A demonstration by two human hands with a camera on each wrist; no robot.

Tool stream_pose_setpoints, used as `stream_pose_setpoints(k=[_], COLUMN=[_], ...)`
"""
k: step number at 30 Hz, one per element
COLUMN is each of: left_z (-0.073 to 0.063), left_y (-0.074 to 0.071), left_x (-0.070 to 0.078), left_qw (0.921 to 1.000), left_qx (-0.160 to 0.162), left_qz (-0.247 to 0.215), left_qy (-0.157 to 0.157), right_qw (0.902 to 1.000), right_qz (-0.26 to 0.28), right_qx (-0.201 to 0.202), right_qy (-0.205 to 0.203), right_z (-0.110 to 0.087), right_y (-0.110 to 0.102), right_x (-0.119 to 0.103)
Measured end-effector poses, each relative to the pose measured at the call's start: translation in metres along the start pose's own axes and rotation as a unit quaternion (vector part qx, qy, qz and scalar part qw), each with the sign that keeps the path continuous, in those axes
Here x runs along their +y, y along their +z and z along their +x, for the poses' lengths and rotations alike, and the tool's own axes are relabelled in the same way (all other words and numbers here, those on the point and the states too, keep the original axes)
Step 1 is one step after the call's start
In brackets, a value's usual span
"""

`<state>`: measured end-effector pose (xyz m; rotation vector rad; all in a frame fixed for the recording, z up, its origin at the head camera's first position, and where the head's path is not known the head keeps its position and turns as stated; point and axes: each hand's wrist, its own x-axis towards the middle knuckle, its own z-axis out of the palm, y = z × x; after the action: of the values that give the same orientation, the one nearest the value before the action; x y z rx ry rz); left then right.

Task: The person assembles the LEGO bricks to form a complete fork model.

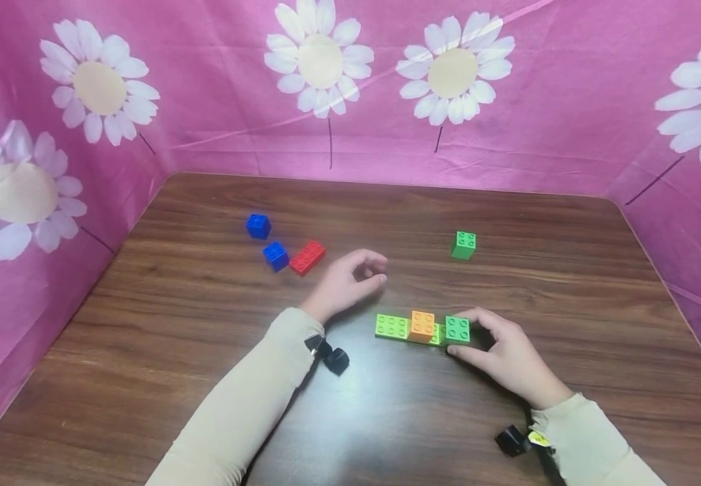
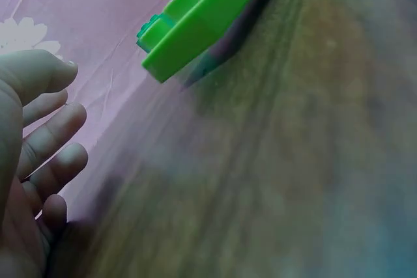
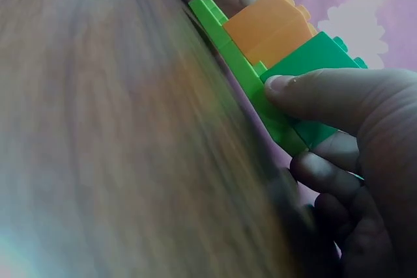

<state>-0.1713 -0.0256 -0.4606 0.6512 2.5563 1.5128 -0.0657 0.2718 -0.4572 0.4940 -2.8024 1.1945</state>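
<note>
A flat lime-green base (image 1: 391, 327) of joined toy bricks lies before the hands, with an orange block (image 1: 422, 325) standing on it near the middle. At its right end sits a darker green brick (image 1: 457, 329). My right hand (image 1: 505, 351) grips that green brick, thumb on the near side and fingers behind; in the right wrist view the thumb (image 3: 313, 96) presses its side. My left hand (image 1: 347, 282) hovers left of the base with fingers loosely curved and nothing in them. The left wrist view shows its fingers (image 2: 55, 141) apart from the base's end (image 2: 189, 37).
Two blue bricks (image 1: 258, 227) and a red brick (image 1: 307, 258) lie at the back left, beyond the left hand. Farther back on the right stands another green brick (image 1: 463, 246). The wooden table (image 1: 162, 304) ends at a pink flowered cloth (image 1: 216, 81).
</note>
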Motion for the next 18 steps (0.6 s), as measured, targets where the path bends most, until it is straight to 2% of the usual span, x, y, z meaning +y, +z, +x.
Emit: stream_pose_setpoints(k=[7,18], left_z=[0.017,0.038], left_y=[0.012,0.030], left_x=[0.003,0.010], left_qw=[0.9998,0.9997], left_qx=[0.003,0.012], left_qz=[-0.020,-0.021], left_qy=[-0.005,-0.008], right_qw=[0.9996,0.9997], right_qz=[-0.011,-0.012], right_qx=[0.008,0.012], right_qy=[0.024,0.020], right_z=[-0.003,-0.004], right_y=[-0.007,-0.011], right_x=[0.004,0.007])
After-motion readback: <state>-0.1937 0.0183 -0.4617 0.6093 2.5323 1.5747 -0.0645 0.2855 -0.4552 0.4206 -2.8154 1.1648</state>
